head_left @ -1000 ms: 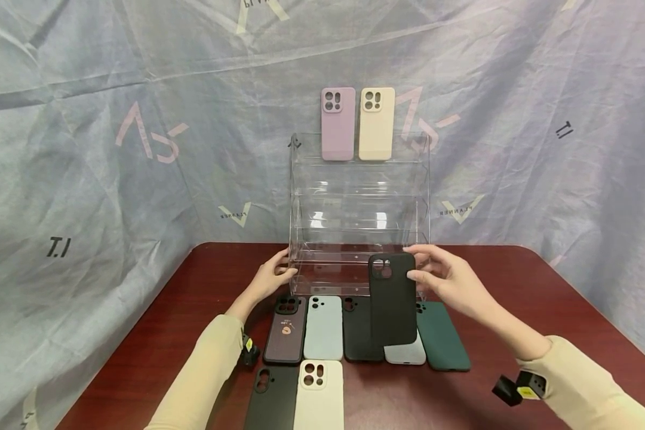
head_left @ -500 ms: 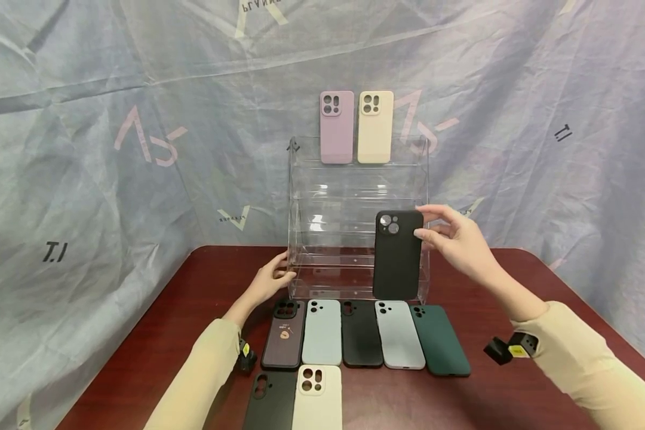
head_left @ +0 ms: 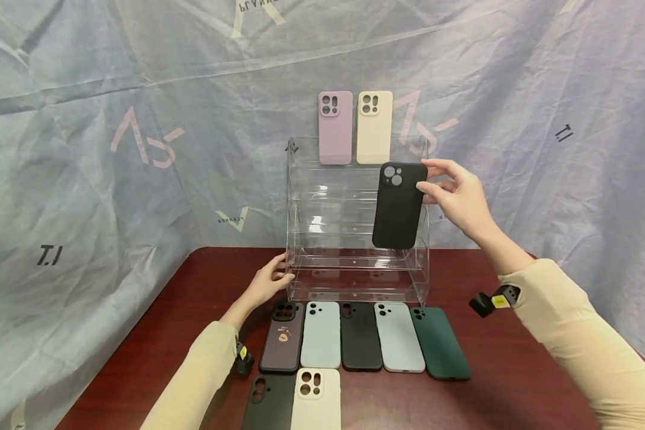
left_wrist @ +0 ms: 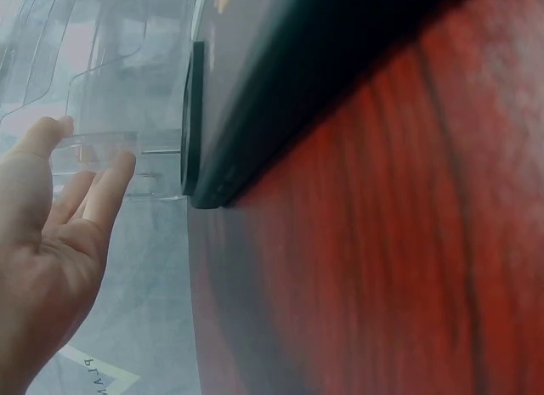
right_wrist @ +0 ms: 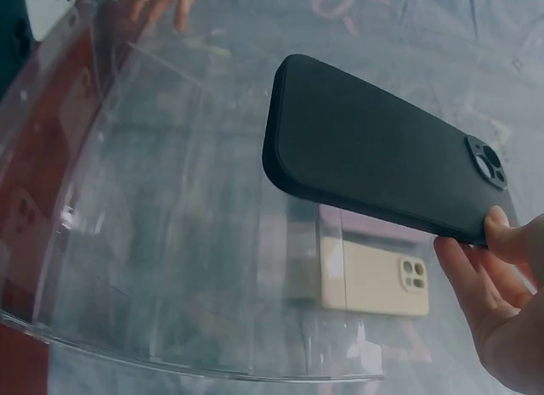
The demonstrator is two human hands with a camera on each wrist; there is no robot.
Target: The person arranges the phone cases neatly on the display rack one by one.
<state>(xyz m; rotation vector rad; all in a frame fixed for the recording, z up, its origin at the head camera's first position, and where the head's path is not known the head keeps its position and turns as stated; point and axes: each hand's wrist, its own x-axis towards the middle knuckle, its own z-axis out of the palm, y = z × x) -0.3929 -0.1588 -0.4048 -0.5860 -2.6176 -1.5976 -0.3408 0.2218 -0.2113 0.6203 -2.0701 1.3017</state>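
Observation:
Pinched by its upper right edge, a black phone case (head_left: 400, 212) hangs upright in my right hand (head_left: 464, 197), in front of the right half of a clear tiered display stand (head_left: 328, 209). In the right wrist view the thumb lies on the face of the black case (right_wrist: 365, 144) near its camera cutout, with fingers behind. My left hand (head_left: 264, 282) holds the stand's lower left side; the left wrist view has its thumb and fingers (left_wrist: 106, 191) about the clear panel. On the top tier, a purple case (head_left: 335, 132) and a cream case (head_left: 374, 132) stand side by side.
A row before the stand holds brown printed (head_left: 282, 346), light blue (head_left: 321, 340), black (head_left: 361, 343), pale grey (head_left: 400, 343) and green cases (head_left: 441, 343). Nearer lie a dark case (head_left: 269, 406) and a cream case (head_left: 317, 406). A cloth backdrop hangs behind the table (head_left: 156, 334).
My right hand has raised the black case from above the table row to the stand's middle height, just below the top-tier cases. The left hand has stayed at the stand's side.

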